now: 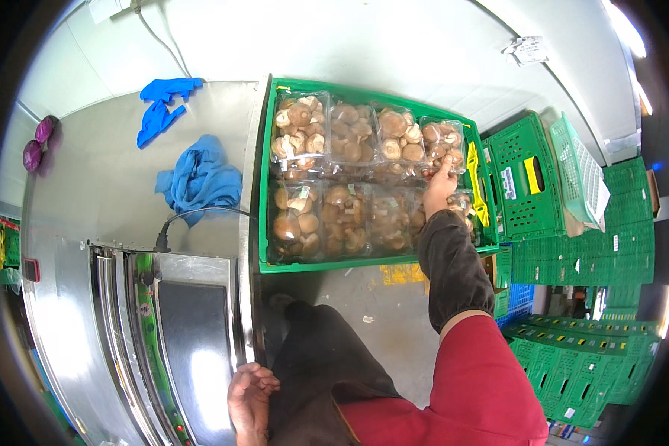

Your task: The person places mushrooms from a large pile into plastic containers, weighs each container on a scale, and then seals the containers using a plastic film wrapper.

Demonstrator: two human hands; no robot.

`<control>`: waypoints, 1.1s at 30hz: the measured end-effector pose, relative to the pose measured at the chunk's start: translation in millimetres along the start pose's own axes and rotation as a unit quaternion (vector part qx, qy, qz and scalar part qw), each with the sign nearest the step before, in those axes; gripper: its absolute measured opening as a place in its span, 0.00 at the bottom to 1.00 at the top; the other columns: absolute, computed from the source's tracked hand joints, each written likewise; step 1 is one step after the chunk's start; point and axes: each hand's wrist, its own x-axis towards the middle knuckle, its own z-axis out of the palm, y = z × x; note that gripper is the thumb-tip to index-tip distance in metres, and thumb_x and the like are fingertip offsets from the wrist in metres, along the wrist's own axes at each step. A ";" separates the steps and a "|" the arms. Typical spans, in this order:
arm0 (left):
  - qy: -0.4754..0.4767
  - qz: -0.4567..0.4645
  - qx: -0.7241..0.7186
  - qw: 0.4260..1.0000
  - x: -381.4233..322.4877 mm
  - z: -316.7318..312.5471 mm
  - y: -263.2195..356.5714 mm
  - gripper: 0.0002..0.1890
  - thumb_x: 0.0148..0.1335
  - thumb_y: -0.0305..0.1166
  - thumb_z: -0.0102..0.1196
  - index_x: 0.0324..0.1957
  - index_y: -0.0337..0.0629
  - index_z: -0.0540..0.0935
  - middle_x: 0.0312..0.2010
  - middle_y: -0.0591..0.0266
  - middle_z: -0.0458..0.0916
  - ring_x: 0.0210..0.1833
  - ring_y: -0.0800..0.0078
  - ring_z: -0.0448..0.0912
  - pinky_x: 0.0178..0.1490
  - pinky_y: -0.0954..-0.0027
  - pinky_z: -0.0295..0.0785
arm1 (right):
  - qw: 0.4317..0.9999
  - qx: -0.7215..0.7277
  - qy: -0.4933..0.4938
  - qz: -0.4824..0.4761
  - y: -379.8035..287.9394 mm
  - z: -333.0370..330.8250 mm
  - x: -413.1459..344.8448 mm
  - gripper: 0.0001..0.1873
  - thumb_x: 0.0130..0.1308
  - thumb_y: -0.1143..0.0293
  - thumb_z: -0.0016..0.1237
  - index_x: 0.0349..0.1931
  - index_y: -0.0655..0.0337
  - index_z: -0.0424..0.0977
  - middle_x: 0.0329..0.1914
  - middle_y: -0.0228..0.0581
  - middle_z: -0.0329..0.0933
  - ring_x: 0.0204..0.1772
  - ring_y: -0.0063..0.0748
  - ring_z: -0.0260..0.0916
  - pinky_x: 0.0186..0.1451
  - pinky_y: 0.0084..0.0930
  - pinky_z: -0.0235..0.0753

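Note:
My right hand (441, 188) reaches into a green plastic crate (334, 266) and grips the near edge of a clear plastic pack of mushrooms (443, 136), thumb on top. This pack is in the far row, at its right end. Beside it are more packs of brown-capped mushrooms (400, 134) in clear packaging, and a nearer row of packs (296, 220), some bearing small labels. My left hand (250, 394) holds nothing; its fingers are loosely curled beside the steel edge of a wrapping machine with a dark plate (192, 334).
A crumpled blue cloth (203, 173) and a blue glove (161, 108) lie on the steel worktop (105, 167). A black cable (200, 211) crosses its edge. More green crates (527, 173) stand at right, one carrying a pale green basket (574, 167). Stacked crates (585, 357) fill the far right.

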 end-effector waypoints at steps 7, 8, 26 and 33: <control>0.004 -0.007 0.028 1.000 0.2 4.7 4.0 0.18 0.59 0.41 0.59 0.43 0.37 0.76 0.33 0.56 0.78 0.33 0.62 0.80 0.39 0.64 0.75 | 0.997 -0.017 -0.064 0.039 5.8 -11.6 13.4 0.28 0.60 0.48 0.58 0.40 0.66 0.63 0.20 0.35 0.68 0.19 0.27 0.68 0.21 0.26 0.75; 0.004 -0.009 0.027 1.000 1.1 3.6 3.8 0.18 0.59 0.41 0.59 0.43 0.37 0.76 0.33 0.56 0.78 0.33 0.62 0.80 0.39 0.64 0.75 | 0.996 -0.020 -0.078 0.040 5.5 -13.8 14.7 0.28 0.60 0.48 0.58 0.39 0.66 0.63 0.20 0.34 0.68 0.20 0.26 0.68 0.22 0.26 0.75; -0.013 -0.042 0.034 0.998 24.5 -2.5 0.2 0.17 0.61 0.39 0.55 0.46 0.36 0.76 0.36 0.52 0.81 0.35 0.60 0.81 0.41 0.62 0.76 | 0.941 -0.203 -0.187 0.195 -7.0 -27.3 24.3 0.30 0.64 0.36 0.43 0.38 0.59 0.70 0.25 0.33 0.71 0.24 0.24 0.70 0.26 0.19 0.70; -0.043 0.030 0.015 0.998 -2.7 -5.3 16.3 0.16 0.63 0.37 0.53 0.46 0.34 0.75 0.36 0.49 0.81 0.37 0.61 0.81 0.44 0.63 0.77 | 0.877 -0.320 -0.358 0.015 -55.6 37.1 -89.9 0.26 0.69 0.46 0.44 0.18 0.53 0.65 0.10 0.23 0.58 0.10 0.15 0.51 0.12 0.17 0.46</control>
